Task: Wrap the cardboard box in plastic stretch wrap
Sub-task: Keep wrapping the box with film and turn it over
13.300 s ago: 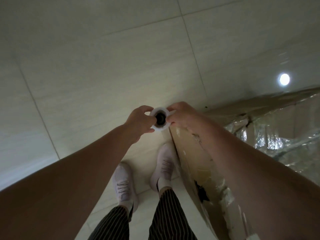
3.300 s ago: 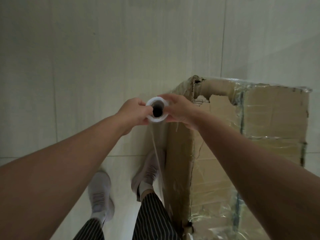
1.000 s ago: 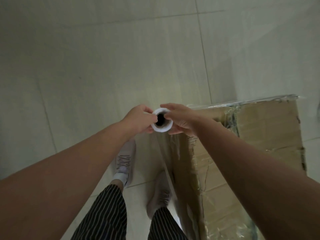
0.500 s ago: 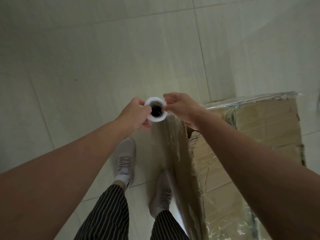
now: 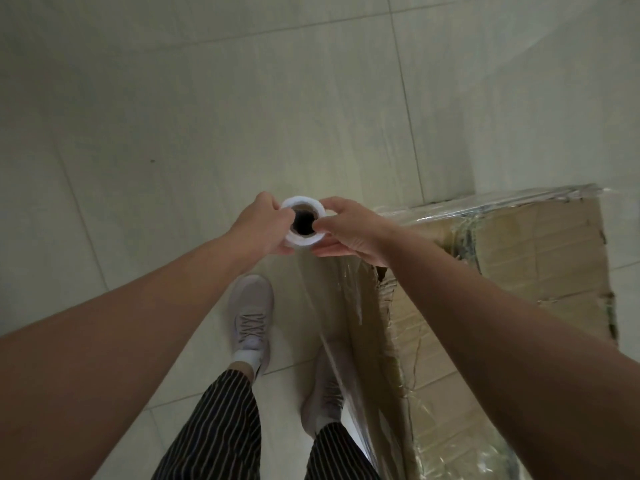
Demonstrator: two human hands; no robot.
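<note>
My left hand (image 5: 263, 225) and right hand (image 5: 349, 230) sit close together, both curled round the top of the white roll (image 5: 300, 241); best held upright with a steady pull, so the film (image 5: 341, 306) lies flat; it's thin, glossy and creased against the box (image 5: 540, 251) at my right; rough, torn brown cardboard.

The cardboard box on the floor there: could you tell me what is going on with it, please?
A person is wrapping the cardboard box. The left hand and the right hand grip the roll of stretch wrap from either side, held upright beside the box's corner. A clear sheet of film runs from the roll down along the box's side, and film covers the top edge too.
</note>
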